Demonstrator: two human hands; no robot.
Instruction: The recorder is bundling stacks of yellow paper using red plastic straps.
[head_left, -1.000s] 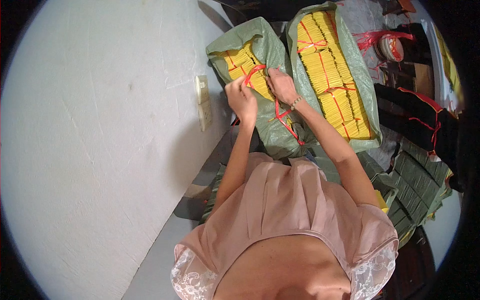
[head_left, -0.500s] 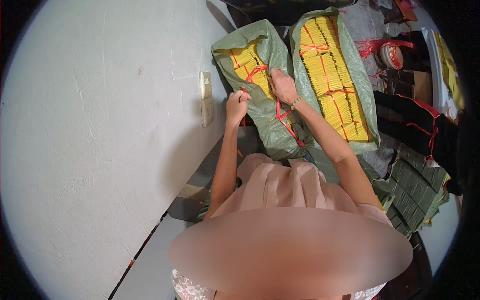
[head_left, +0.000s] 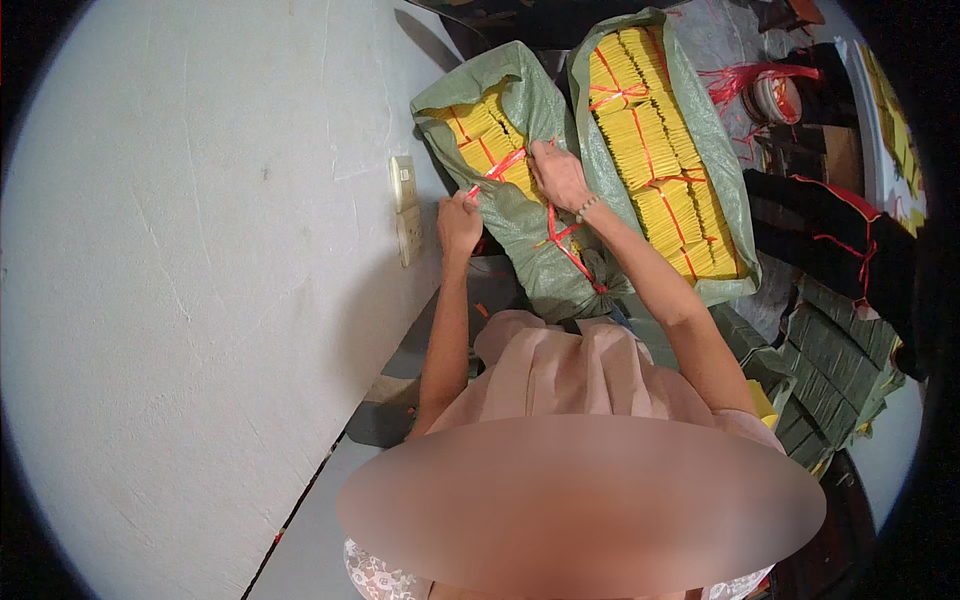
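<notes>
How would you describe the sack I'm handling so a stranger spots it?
Start at the white wall on the left. Go right past its switch plate to the first green sack. Unlike the second sack, its near end is bunched and tied with red ribbon, and your left hand and right hand are at its opening.

On the left, a pale wall (head_left: 200, 250) bears a switch plate (head_left: 404, 183) and, just below it, a socket plate (head_left: 410, 236). On the right are a round tub (head_left: 768, 99), a black cloth (head_left: 825, 228) with red edging, and a dark green stack (head_left: 833, 355).
</notes>
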